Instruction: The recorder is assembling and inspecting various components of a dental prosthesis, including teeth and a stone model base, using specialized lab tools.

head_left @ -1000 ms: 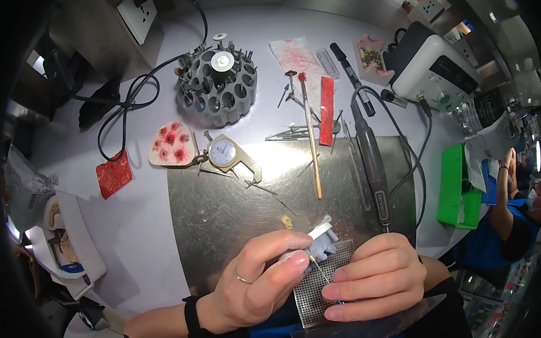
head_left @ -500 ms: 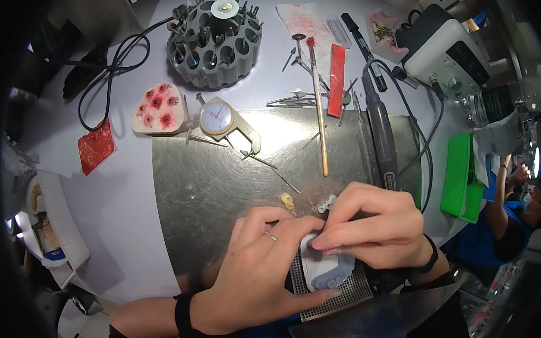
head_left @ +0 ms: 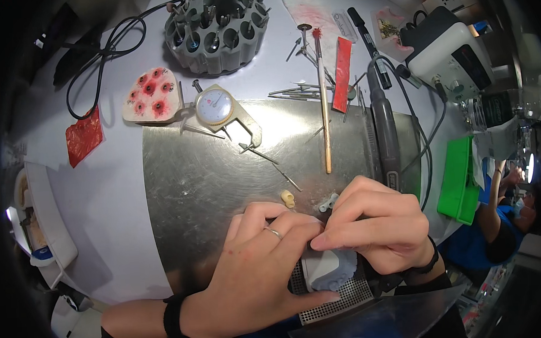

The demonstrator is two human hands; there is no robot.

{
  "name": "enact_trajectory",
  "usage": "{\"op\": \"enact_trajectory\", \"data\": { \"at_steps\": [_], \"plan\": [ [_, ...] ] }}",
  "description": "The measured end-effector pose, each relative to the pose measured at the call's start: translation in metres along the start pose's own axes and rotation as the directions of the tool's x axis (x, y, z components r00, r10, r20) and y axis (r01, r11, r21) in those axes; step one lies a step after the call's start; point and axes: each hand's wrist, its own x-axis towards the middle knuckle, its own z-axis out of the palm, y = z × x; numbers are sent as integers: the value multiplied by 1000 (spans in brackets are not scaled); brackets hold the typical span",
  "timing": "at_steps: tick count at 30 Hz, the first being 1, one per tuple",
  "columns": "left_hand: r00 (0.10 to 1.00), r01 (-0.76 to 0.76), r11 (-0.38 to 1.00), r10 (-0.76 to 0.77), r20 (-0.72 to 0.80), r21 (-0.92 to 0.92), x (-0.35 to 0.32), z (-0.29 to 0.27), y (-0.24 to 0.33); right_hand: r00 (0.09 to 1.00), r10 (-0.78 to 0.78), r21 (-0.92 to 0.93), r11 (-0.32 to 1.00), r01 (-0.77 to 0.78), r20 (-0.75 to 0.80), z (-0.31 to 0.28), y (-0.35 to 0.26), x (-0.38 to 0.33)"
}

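While the left hand (head_left: pixel 265 254) was closed around the dental cast (head_left: pixel 342 273), over a perforated metal plate (head_left: pixel 348 299) near the counter (head_left: pixel 113 236), the right hand (head_left: pixel 379 227) met its far edge; whether that grip held anything could not be told. The cast was judged light, rigid and chip-prone, best held by its smooth base (head_left: pixel 318 268), clear of the teeth (head_left: pixel 327 284).

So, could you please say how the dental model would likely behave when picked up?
The dental model is probably stiff, as its blocky body shows no bend in the left hand. Its flat, pale base looks smooth, so it may slip a little. The small raised teeth along its edge could chip if knocked.
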Motion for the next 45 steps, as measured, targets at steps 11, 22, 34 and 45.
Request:
{"op": "enact_trajectory", "data": {
  "at_steps": [11,22,34,45],
  "plan": [
    [997,-10,998,5,77,66,5,-7,4,1000,-18,-97,995,20,13,2,2,4],
    [989,-24,995,10,146,93,6,-9,3,995,-51,41,998,47,85,2,-1,0],
    [1000,-11,1000,11,6,16,9,-6,2,994,71,-287,957,-42,89,0,-5,-4],
    [999,35,999,-36,-17,-24,-1,7,13,976,-200,-278,946,169,-87,21,10,-18]
  ]
}}
